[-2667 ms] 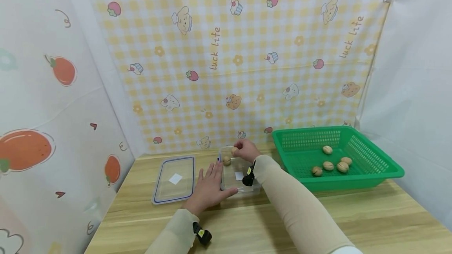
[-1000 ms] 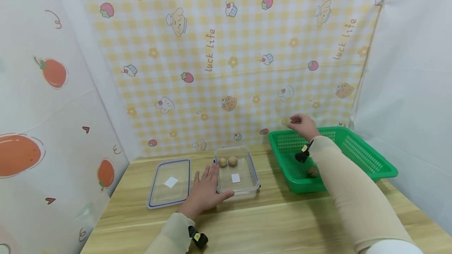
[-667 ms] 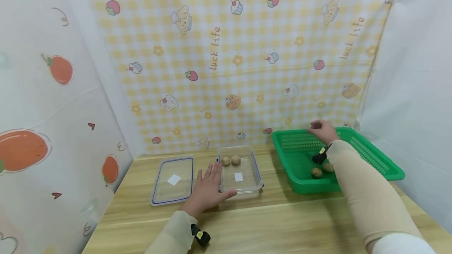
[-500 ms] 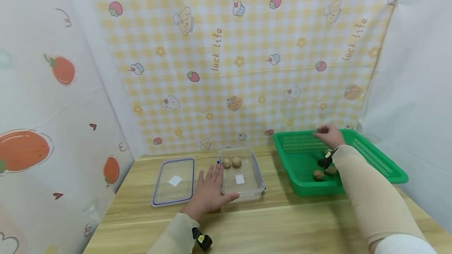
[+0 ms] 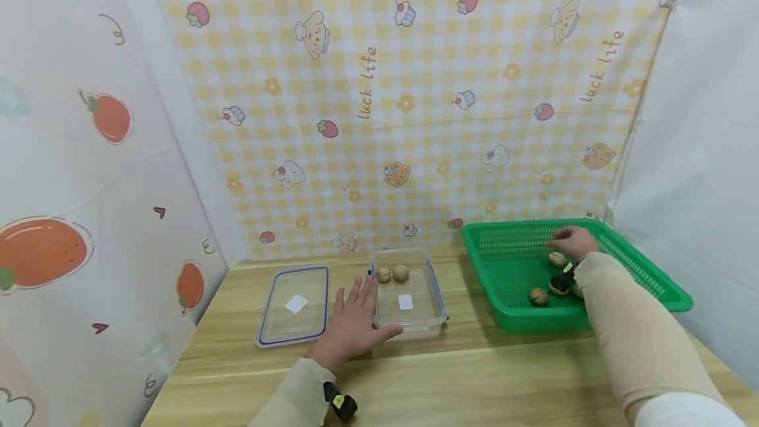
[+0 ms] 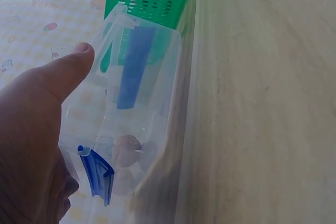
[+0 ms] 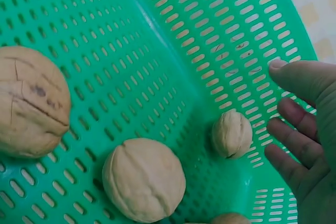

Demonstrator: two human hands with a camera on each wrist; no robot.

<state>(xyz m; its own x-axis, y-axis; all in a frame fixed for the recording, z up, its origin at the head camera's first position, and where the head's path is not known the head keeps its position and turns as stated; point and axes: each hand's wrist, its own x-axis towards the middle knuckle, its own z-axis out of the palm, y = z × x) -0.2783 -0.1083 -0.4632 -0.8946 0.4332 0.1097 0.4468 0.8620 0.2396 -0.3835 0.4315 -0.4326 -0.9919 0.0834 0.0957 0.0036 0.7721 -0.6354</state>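
Observation:
My left hand (image 5: 352, 327) lies with spread, straight fingers against the left side of a clear plastic box (image 5: 418, 292), thumb along its front. Two walnuts (image 5: 401, 273) sit at the back of this box. Over a green plastic basket (image 5: 516, 317), my right hand (image 5: 576, 242) hovers with loosely bent fingers and nothing between them. In the right wrist view, a gap separates the thumb from the other fingers, and a walnut (image 7: 232, 134) lies just beyond the fingertips. Several walnuts rest on the basket floor, partly hidden by the right wrist in the head view.
A clear lid (image 5: 296, 326) with a blue seal lies flat to the left of the box. Behind the wooden table (image 5: 427, 381) hangs a checked cloth (image 5: 332, 163). The blue clip (image 6: 97, 177) on the box's side hangs unfastened in the left wrist view.
The right hand released a walnut in the box beside the first one, then moved right and down into the basket. The left hand has stayed at the box.

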